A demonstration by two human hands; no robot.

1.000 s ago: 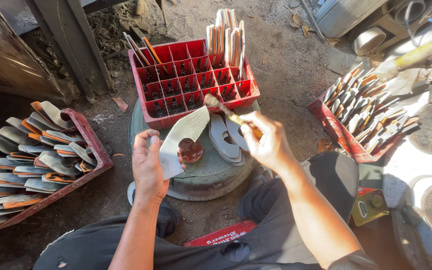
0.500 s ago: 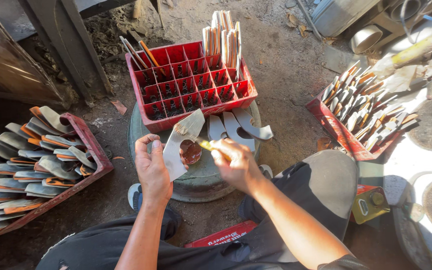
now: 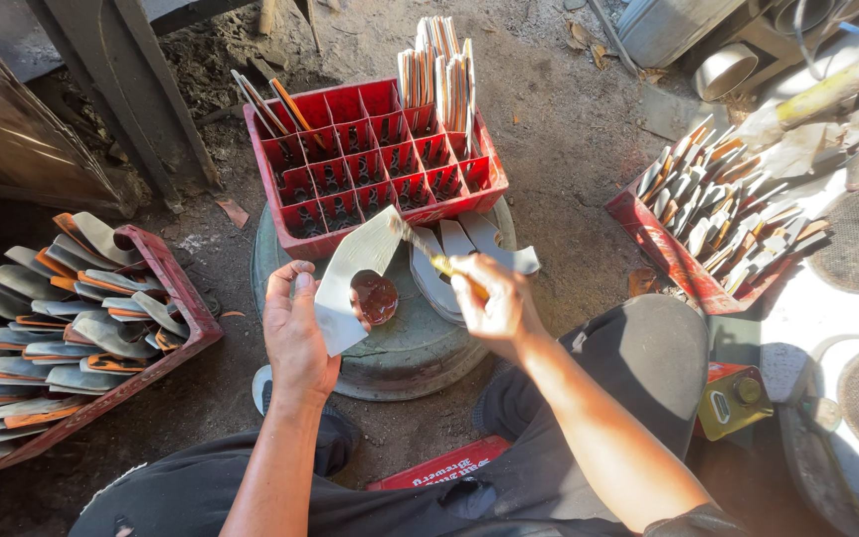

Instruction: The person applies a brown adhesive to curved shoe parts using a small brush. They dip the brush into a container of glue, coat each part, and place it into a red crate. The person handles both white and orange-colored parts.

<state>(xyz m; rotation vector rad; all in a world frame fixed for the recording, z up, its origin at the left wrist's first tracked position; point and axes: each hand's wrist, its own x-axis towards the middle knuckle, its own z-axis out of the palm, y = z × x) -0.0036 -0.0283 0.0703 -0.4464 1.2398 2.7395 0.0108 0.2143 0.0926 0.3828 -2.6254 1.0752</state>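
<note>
Left hand [image 3: 295,333] pinches a grey sole piece [image 3: 355,278] at its lower edge, held tilted over a round metal drum top [image 3: 400,353] at centre. Right hand [image 3: 489,303] closed around a thin brush [image 3: 429,257], tip touching the sole's upper end. Small open tin of brown glue [image 3: 375,296] just beside the sole, partly hidden by it. Loose grey soles [image 3: 469,249] lie on the drum at 1 o'clock of the tin, part covered by the right hand. Red divided crate [image 3: 380,164] at 12 o'clock sits on the drum's far edge, upright soles in its back cells. Red tray of stacked soles [image 3: 62,328] at 9 o'clock, cut off by the frame edge. Another red tray with soles [image 3: 718,219] at 2 o'clock, contents hard to make out in glare. Yellow-green can [image 3: 733,398] at 4 o'clock. Red flat package with white print [image 3: 439,467] at 6 o'clock, half hidden under the legs.
</note>
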